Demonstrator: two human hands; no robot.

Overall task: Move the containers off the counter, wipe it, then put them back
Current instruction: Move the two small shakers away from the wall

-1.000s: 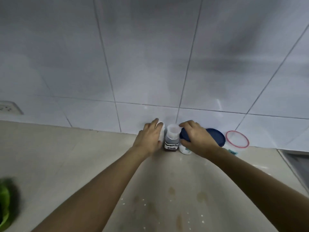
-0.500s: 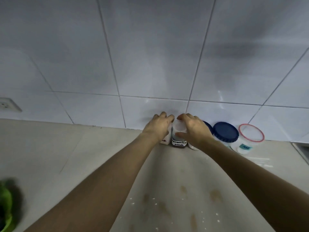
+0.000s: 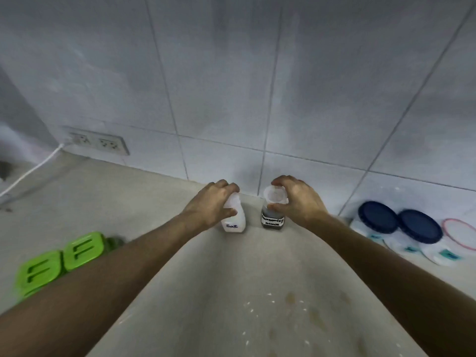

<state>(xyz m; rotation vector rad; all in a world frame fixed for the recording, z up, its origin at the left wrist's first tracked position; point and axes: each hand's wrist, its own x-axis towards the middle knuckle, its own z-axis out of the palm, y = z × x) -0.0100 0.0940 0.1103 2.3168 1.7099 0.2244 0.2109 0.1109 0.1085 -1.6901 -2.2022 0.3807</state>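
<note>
Translucent plastic shows under both hands: the left hand (image 3: 210, 206) is curled round the top of a white bottle labelled Salt (image 3: 234, 219), the right hand (image 3: 300, 202) pinches the round pale lid of a dark seasoning-sauce jar (image 3: 273, 216). Both arms reach forward, and both containers stand near the tiled wall (image 3: 231, 86) on the speckled beige counter (image 3: 231, 292). Farther right sit blue-lidded tubs (image 3: 378, 217); blurred green lids (image 3: 61, 258) lie left.

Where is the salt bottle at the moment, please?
The salt bottle stands mid-counter near the tiled wall, gripped by the left hand, just left of the seasoning sauce bottle.
</note>
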